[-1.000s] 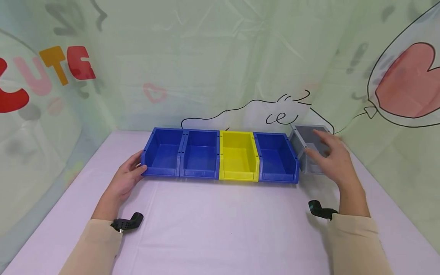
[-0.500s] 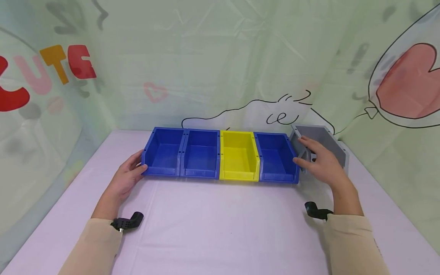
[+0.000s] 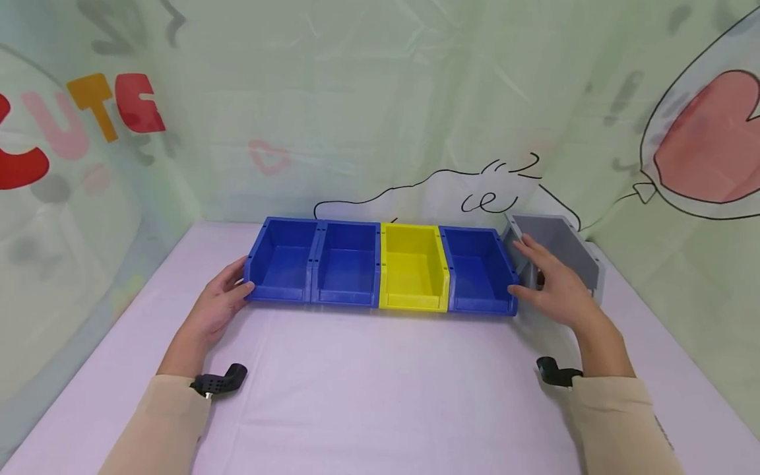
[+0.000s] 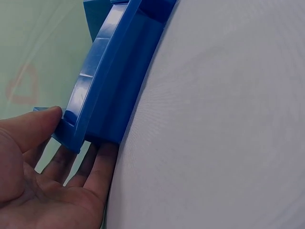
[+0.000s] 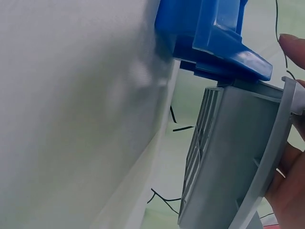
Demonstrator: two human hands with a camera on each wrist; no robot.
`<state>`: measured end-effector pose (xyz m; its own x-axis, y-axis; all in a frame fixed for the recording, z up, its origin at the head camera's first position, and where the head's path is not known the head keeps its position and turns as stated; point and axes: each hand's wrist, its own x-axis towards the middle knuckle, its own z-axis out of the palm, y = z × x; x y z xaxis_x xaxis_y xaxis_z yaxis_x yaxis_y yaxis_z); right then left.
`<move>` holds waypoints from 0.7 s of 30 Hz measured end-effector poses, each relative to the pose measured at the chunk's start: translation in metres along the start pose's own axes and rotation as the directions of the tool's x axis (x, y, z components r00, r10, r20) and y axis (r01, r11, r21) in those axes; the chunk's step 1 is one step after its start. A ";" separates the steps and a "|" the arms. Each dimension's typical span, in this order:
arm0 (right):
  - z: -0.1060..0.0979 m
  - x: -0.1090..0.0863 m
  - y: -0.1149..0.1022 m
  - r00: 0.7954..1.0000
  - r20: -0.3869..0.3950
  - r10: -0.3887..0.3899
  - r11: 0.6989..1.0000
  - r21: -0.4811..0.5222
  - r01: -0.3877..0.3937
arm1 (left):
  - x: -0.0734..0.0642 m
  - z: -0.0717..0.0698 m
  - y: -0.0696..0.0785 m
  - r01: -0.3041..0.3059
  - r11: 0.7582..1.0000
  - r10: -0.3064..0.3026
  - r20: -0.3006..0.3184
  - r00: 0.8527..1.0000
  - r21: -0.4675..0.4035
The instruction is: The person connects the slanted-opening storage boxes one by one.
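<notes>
Three blue storage bins and a yellow storage bin [image 3: 413, 264] stand side by side in a row. My left hand [image 3: 218, 300] holds the leftmost blue bin [image 3: 282, 260], thumb at its front corner and fingers along the outer side. In the left wrist view, its fingertips reach under that bin's lip. A grey storage bin [image 3: 558, 241] stands at the row's right end, angled to the rightmost blue bin [image 3: 477, 264]. My right hand [image 3: 555, 287] overlaps the grey bin's near left side, fingers loosely spread. Its thumb touches the blue bin's front right corner.
The second blue bin [image 3: 347, 260] sits between the leftmost one and the yellow one. A pale cloth covers the table [image 3: 380, 396], and a printed curtain [image 3: 380, 99] hangs behind and beside it. The bins stand near the table's back edge.
My right hand has moved left, from over the middle of the grey bin to where it adjoins the rightmost blue bin. My left hand keeps its hold, and the row stays where it was.
</notes>
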<state>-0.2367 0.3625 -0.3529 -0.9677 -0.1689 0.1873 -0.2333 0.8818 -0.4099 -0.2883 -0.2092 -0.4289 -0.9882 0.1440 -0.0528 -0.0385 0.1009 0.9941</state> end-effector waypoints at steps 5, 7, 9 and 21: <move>-0.001 0.001 -0.002 1.000 0.012 0.018 0.999 -0.027 -0.017 | 0.000 0.001 0.000 0.011 1.000 -0.011 -0.007 1.000 0.005; 0.000 0.001 -0.002 0.999 0.023 0.031 0.998 -0.050 -0.030 | 0.000 0.001 0.001 0.014 1.000 -0.013 -0.009 1.000 0.004; 0.000 0.002 -0.002 0.999 0.030 0.036 0.997 -0.068 -0.034 | -0.001 0.001 0.001 0.015 1.000 -0.015 -0.011 1.000 0.006; 0.006 0.002 0.002 1.000 -0.005 -0.010 0.994 -0.110 0.009 | -0.001 0.001 0.001 0.000 1.000 0.000 -0.002 1.000 0.006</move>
<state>-0.2402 0.3610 -0.3590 -0.9647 -0.1754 0.1963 -0.2304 0.9233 -0.3073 -0.2870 -0.2082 -0.4279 -0.9885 0.1418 -0.0522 -0.0371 0.1072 0.9935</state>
